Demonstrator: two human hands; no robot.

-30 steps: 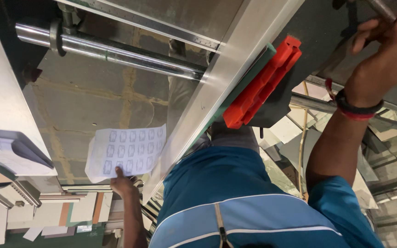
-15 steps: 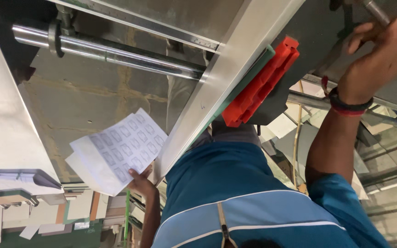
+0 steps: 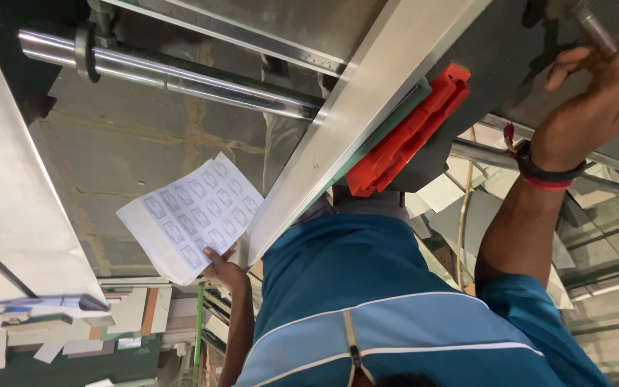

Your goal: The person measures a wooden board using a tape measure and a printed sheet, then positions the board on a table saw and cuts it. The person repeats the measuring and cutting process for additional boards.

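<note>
Clearly the sheet of paper (image 3: 189, 218) is the lightest thing I have to reckon with: a thin white page printed with a grid of small rectangles, limp and easily creased. It is held out over the grey panel of the machine, just left of the long metal beam (image 3: 367, 122) that runs diagonally across my view. I judge it would fold or tear if pinched hard, and that a draught or a quick swing would make it flap, so the sensible hold is at one corner or edge, thumb on one face and fingers on the other.

That is about how my left hand (image 3: 222, 271) has it. The hand is closed on the sheet's lower corner, fingers pinching the paper from beneath, the rest of the page standing free above it. It looks like more than one sheet, though I cannot be sure.

My right hand (image 3: 600, 75) is up at the top right, wrist ringed by a dark band with a red one beside it. Its fingers are curled around a metal rod or handle (image 3: 590, 25) on the machine; the grip looks closed, though the part behind the fingers is hidden from me.

Between the arms sits a red plastic piece (image 3: 410, 132) against the beam, and a polished steel shaft (image 3: 173, 72) crosses the upper left.
</note>
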